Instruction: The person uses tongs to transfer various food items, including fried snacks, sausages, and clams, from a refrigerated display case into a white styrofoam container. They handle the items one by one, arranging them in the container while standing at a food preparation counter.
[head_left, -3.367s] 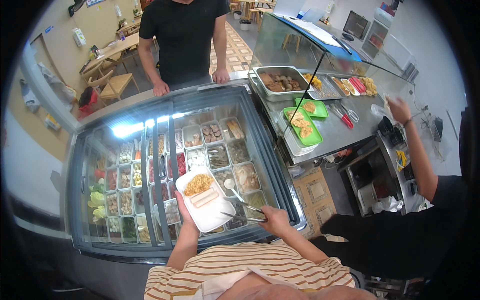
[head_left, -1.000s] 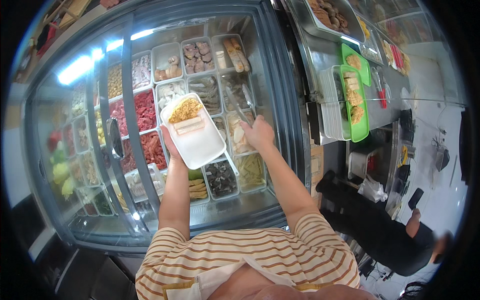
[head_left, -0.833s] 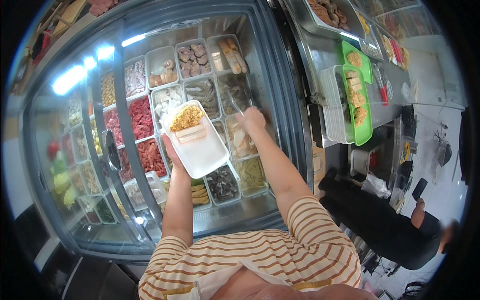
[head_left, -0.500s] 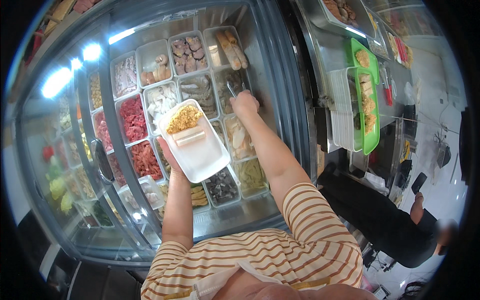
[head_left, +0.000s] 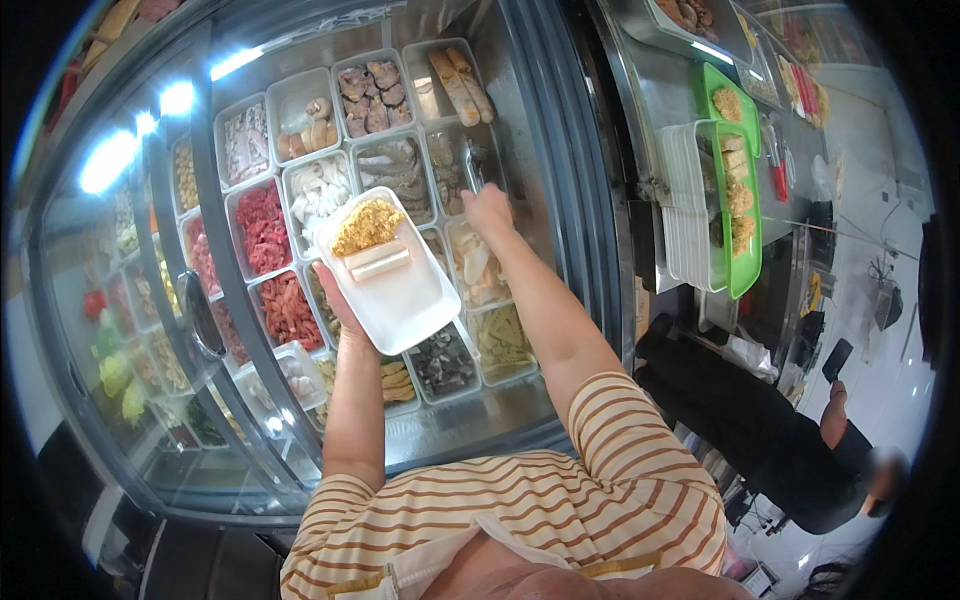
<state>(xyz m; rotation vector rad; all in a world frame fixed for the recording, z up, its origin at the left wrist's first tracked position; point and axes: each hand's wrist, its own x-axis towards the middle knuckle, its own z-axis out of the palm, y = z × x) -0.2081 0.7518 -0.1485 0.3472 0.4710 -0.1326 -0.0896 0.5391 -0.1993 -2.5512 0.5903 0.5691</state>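
Observation:
My left hand (head_left: 337,297) holds a white rectangular tray (head_left: 410,300) from below, over the open food case. On the tray lie a heap of yellow crumbly food (head_left: 366,226) and two pale sticks (head_left: 377,261). My right hand (head_left: 487,210) reaches further into the case and grips metal tongs (head_left: 472,164). The tong tips point into a bin of dark food (head_left: 447,152) beside a bin of grey shrimp-like pieces (head_left: 396,176).
The case (head_left: 560,180) holds several white bins: red meat (head_left: 262,216), pale slices (head_left: 318,192), long rolls (head_left: 460,83). A sliding glass lid (head_left: 170,330) lies on the left. Green trays of fried food (head_left: 738,190) stand on the steel counter to the right. Another person in black (head_left: 770,440) is at lower right.
My right hand has moved further up into the case with the tongs. The tray in my left hand has stayed about level. The view has shifted closer to the bins.

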